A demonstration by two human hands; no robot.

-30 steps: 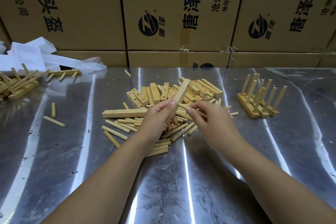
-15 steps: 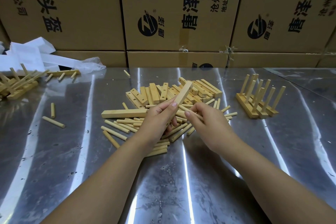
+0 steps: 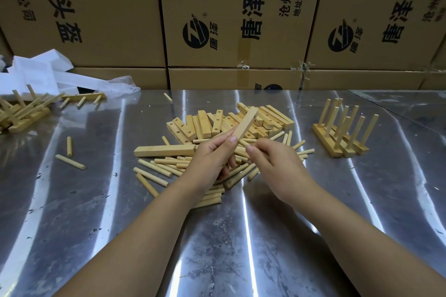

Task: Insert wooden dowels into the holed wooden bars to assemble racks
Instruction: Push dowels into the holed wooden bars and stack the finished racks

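Before closed cardboard boxes, left hand grips a bar, right hand pinches a dowel.

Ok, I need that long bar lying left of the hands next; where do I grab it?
Probably the long bar near its left end, pinching across its long sides, from above: it lies flat, and dowels and the left hand crowd its right end.
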